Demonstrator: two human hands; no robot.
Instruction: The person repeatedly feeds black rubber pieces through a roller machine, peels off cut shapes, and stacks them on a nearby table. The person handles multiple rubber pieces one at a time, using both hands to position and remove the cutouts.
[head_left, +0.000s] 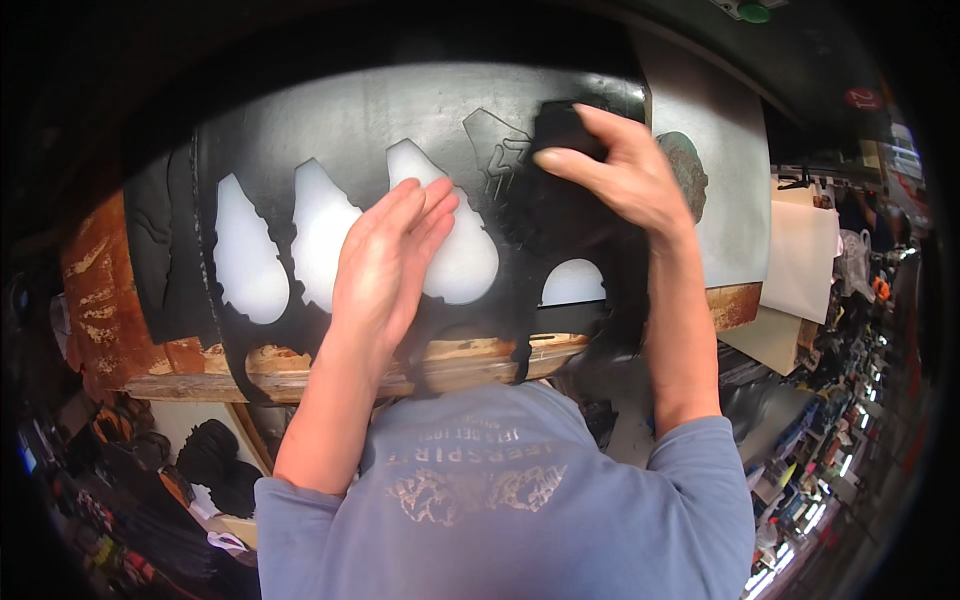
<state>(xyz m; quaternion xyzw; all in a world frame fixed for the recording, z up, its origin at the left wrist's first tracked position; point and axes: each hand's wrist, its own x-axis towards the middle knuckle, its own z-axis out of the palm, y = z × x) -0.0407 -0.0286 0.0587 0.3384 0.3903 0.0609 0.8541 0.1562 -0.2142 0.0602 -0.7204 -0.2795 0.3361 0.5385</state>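
Note:
A black sheet [330,110] lies over a pale board, with several teardrop-shaped holes, such as the leftmost hole [250,255], showing white beneath. My left hand [385,260] hovers over or rests on the sheet between two holes, fingers stretched out together and nothing in it. At the upper right, my right hand [625,170] has thumb and fingers closed round a thick black block [565,135], blurred and too dark to name. Left of the block, an outline with jagged lines [497,150] marks the sheet. A half-round hole [574,283] shows below the right hand.
The worn wooden table edge [200,385] runs in front of me. A round greenish piece [685,178] lies on the grey board [735,230] at right. White sheets [800,250] stand beyond it. Black shoe-like things [215,460] sit at lower left. A dark overhang borders the top.

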